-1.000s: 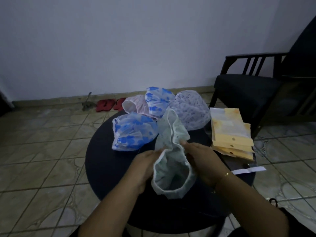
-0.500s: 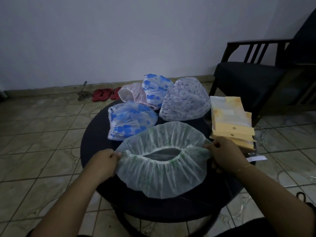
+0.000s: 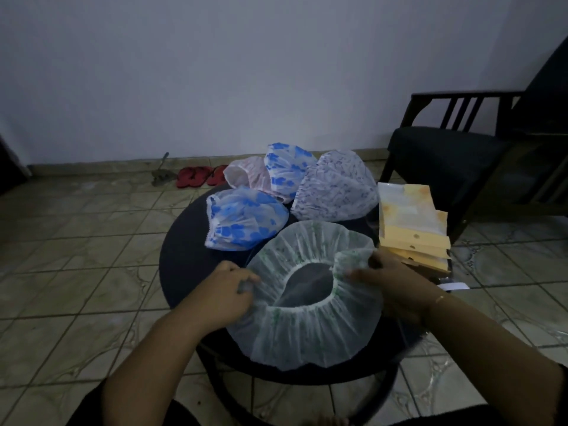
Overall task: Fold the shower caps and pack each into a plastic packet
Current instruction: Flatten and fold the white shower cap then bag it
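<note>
A white shower cap with green print (image 3: 307,327) lies spread on the round dark table (image 3: 181,256), its elastic opening facing up. My left hand (image 3: 224,293) pinches its left edge. My right hand (image 3: 390,287) grips its right edge and folds a bit of it inward. Behind it lie several more caps: a blue-flowered one (image 3: 242,218), a pink one (image 3: 246,175), a second blue one (image 3: 287,170) and a white one with fine print (image 3: 335,192). A stack of yellow plastic packets (image 3: 412,222) sits at the table's right edge.
A dark wooden armchair (image 3: 461,155) stands close to the table on the right. Red slippers (image 3: 199,176) lie on the tiled floor by the wall. A white strip (image 3: 453,285) sticks out past the table's right rim.
The cap was bunched between my hands, then stretched wide. Now it lies rounder on the table, with my hands closer together and its opening wider.
</note>
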{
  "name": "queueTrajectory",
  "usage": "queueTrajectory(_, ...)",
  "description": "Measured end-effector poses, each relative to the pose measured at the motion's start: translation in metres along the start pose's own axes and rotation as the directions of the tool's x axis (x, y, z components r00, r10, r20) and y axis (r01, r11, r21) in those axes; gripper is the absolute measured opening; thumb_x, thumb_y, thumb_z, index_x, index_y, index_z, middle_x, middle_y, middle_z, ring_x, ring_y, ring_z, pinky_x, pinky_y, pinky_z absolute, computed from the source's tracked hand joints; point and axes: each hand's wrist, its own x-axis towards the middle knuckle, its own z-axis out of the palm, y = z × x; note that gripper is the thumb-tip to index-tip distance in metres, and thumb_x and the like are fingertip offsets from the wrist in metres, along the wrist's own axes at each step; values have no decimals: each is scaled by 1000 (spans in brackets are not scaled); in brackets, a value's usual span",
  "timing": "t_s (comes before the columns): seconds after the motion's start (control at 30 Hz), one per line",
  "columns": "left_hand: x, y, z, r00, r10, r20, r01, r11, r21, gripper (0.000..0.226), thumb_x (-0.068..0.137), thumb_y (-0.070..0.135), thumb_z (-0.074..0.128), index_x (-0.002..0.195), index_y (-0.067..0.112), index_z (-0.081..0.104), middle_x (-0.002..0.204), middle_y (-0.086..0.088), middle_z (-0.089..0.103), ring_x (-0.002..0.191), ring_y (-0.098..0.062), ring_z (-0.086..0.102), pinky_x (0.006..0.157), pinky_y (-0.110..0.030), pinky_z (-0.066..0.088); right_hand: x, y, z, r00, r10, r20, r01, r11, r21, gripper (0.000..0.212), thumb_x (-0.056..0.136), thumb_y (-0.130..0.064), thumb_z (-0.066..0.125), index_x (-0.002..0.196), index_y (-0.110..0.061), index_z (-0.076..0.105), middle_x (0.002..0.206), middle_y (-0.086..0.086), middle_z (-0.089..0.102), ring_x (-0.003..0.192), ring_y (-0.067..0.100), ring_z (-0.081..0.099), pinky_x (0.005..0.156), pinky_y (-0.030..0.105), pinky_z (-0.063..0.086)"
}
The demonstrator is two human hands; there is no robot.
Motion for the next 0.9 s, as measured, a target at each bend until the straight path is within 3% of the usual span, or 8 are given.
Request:
queueTrajectory(0.13,-8,17,-6,997,-80,0,80,994,73,14,95,38,37,103,33,48,94,8,57,81,-10,57,72,-31,46,-4,-3,-6,998,0,-67,-21,953,-304,26,82,-4,70,105,-12,61,98,1,67,85,11,63,63,14,52)
queueTrajectory(0.2,-11,23,-11,987,-146,-64,153,979,137,20,96,43,32,106,27,41,87,6,58,76,-13,57,69,-33,44,0,-2,-9,995,12,-99,-51,915,-400,30,82,-2,68,110,-10,62,104,4,66,93,18,62,82,26,56)
queueTrajectory(0.3,-5,33,-20,966,-207,-153,217,975,46,42,95,47,31,130,25,36,109,3,58,93,-17,57,79,-34,44,2,-3,-10,994,13,-107,-63,877,-476,50,82,2,63,129,-13,53,118,5,60,108,25,57,99,43,47)
queueTrajectory(0.47,43,63,-17,986,-82,-142,64,990,-127,69,86,70,38,136,22,42,135,-1,50,116,-22,52,97,-40,44,5,-10,-6,1000,-5,-19,-6,840,-543,65,85,6,52,135,-36,47,120,-2,61,104,19,58,88,31,50)
queueTrajectory(0.57,58,71,-4,991,-6,-135,5,1000,-8,46,87,66,42,98,23,51,101,-1,58,90,-20,56,77,-35,44,7,-14,-3,1000,-27,-3,21,847,-531,67,87,6,52,137,-38,42,118,-7,57,96,10,57,74,15,48)
queueTrajectory(0.63,61,66,2,987,12,-163,-3,998,56,39,91,58,44,78,21,42,80,0,52,77,-20,52,68,-35,39,8,-9,-2,997,-49,-65,9,859,-513,57,88,-2,59,137,-26,46,125,-3,56,106,15,57,84,20,48)
queueTrajectory(0.77,57,48,2,963,-20,-268,10,999,-39,38,95,50,44,75,17,40,80,-4,52,79,-24,53,70,-37,41,10,7,-2,959,-21,-283,-148,813,-563,39,88,-32,63,102,3,69,95,18,68,85,23,60,83,39,50)
queueTrajectory(0.9,46,28,-1,933,-111,-344,50,982,-180,40,97,44,42,80,9,48,82,-8,55,79,-24,52,67,-36,38,4,10,-9,908,-56,-415,-196,820,-539,34,91,-32,57,61,-16,54,62,-1,49,60,13,45,68,27,37)
